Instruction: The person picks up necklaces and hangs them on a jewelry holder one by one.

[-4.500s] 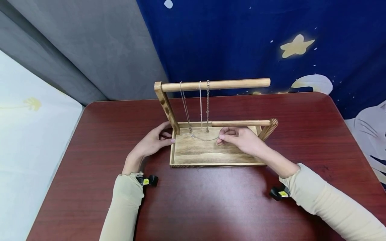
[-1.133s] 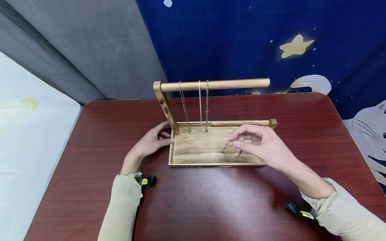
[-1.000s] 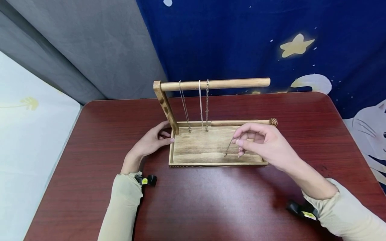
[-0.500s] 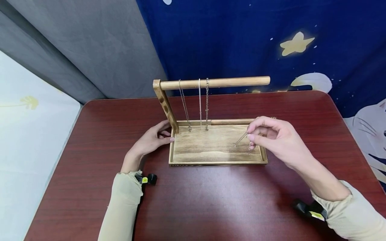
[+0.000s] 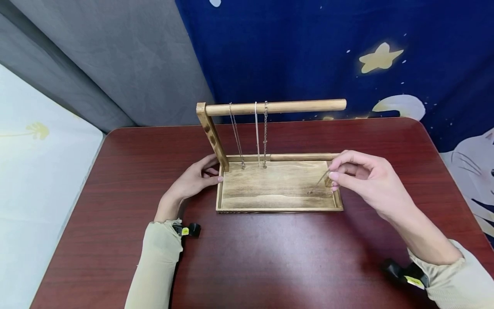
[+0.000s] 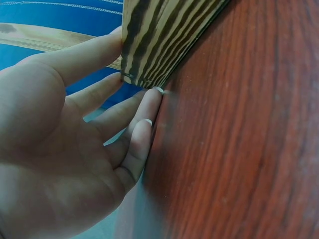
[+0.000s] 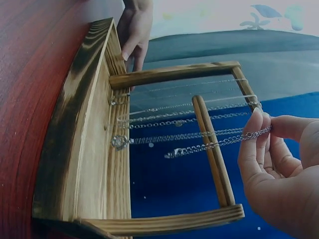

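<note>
My right hand [image 5: 364, 176] pinches a thin silver chain necklace [image 5: 318, 183] between thumb and forefinger, over the right end of the tray. In the right wrist view the necklace [image 7: 199, 146] hangs doubled from the fingertips, with a clasp and a clear crystal-like piece at its ends. Whether it touches the tray is hard to tell. On the left, my left hand [image 5: 194, 178] holds the corner of the wooden jewelry stand [image 5: 278, 201], thumb on the tray wall and forefinger behind the post. Several chains [image 5: 265, 133] hang from the stand's upper rod [image 5: 305, 105].
A lower rod [image 5: 301, 157] runs along the back right of the stand, its right end hidden by my right hand. Beneath lies a reddish-brown table [image 5: 262, 257]. Blue and grey curtains [image 5: 293, 51] hang behind it, and a white cloth [image 5: 46, 180] is at the left.
My right hand has lifted the necklace from mid-tray and carried it rightward, toward the tray's right end. The left hand has stayed at the stand's corner.
</note>
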Demonstrator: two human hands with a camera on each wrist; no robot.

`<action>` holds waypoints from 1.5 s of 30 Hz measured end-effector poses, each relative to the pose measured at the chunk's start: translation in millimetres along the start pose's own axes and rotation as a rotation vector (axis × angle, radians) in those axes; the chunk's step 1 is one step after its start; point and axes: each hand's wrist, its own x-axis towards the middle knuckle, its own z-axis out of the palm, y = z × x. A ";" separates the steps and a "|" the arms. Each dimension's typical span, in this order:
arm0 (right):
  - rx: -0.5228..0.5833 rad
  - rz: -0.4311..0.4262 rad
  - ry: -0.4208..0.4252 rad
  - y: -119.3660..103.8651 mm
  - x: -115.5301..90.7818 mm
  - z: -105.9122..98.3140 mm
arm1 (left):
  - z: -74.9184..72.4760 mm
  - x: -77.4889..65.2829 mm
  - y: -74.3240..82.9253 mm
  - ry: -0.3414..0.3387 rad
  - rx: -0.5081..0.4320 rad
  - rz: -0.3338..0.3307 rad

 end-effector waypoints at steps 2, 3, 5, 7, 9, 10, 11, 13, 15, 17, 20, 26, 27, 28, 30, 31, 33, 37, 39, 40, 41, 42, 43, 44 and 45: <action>0.001 0.003 0.010 -0.7 -1.6 -2.6 | 0.6 0.5 -0.8 0.001 -0.004 0.009; 0.005 0.004 0.013 -1.2 -2.1 -3.7 | 0.9 0.9 -1.6 0.002 -0.005 0.010; 0.010 0.007 0.023 -2.1 -3.5 -5.9 | 1.3 1.2 -2.2 0.002 -0.007 0.018; 0.022 0.002 0.029 -2.5 -4.4 -7.7 | 1.5 1.1 -2.9 0.004 -0.010 0.018; 0.032 -0.001 0.037 -3.0 -5.2 -9.1 | 1.1 1.0 -3.4 0.005 -0.013 0.016; 0.035 -0.003 0.041 -3.3 -5.7 -9.9 | 1.0 1.0 -3.4 0.006 -0.015 0.016; 0.038 -0.005 0.044 -3.6 -6.2 -10.8 | 0.8 0.9 -3.4 0.006 -0.016 0.014; 0.055 -0.018 0.042 -3.8 -7.0 -13.1 | 0.3 0.6 -2.8 0.008 -0.015 0.011; 0.090 -0.030 0.033 -3.4 -7.8 -16.1 | -0.2 0.4 -2.2 0.010 -0.013 0.008; 0.143 -0.035 0.017 -2.3 -9.2 -20.1 | -0.1 0.5 -2.2 0.010 -0.008 0.003; 0.252 -0.036 -0.012 0.0 -11.3 -26.3 | 0.1 0.2 -2.1 0.010 -0.002 0.005; 0.342 -0.046 -0.056 0.8 -14.3 -35.1 | 0.1 -0.3 -1.6 0.010 0.008 0.011; 0.334 -0.050 -0.057 0.3 -15.0 -36.2 | 0.1 -0.2 -1.5 0.010 0.006 0.009; 0.323 -0.050 -0.055 -0.4 -15.8 -37.3 | 0.2 0.0 -1.5 0.011 0.005 0.006; 0.293 -0.048 -0.044 -1.8 -17.8 -39.8 | 0.4 0.7 -1.4 0.012 0.003 0.000; 0.273 -0.045 -0.035 -2.6 -18.7 -41.0 | 0.1 0.9 -1.1 0.012 0.004 -0.001; 0.254 -0.040 -0.024 -3.4 -20.2 -43.8 | -0.2 1.0 0.0 0.013 -0.001 -0.009; 0.299 -0.036 -0.039 -3.2 -21.9 -50.1 | -0.3 0.8 1.4 0.009 0.004 -0.007; 0.325 -0.038 -0.056 -3.1 -21.9 -52.8 | -0.4 0.4 1.6 0.008 0.002 -0.006; 0.348 -0.043 -0.066 -3.0 -22.1 -54.1 | -0.5 0.3 1.2 0.006 0.001 -0.005; 0.349 -0.045 -0.067 -3.5 -22.4 -54.9 | -0.6 0.3 0.8 0.004 0.001 -0.002; 0.346 -0.042 -0.068 -4.0 -22.2 -55.7 | -0.8 0.2 0.6 0.004 0.000 -0.004; 0.316 -0.037 -0.055 -5.2 -22.4 -56.0 | -0.9 0.1 0.6 0.004 -0.003 -0.005; 0.294 -0.035 -0.044 -6.5 -22.6 -56.5 | -1.0 0.0 0.5 0.004 -0.004 -0.007; 0.287 -0.031 -0.035 -7.8 -22.7 -56.9 | -1.2 0.0 0.3 0.003 -0.004 -0.008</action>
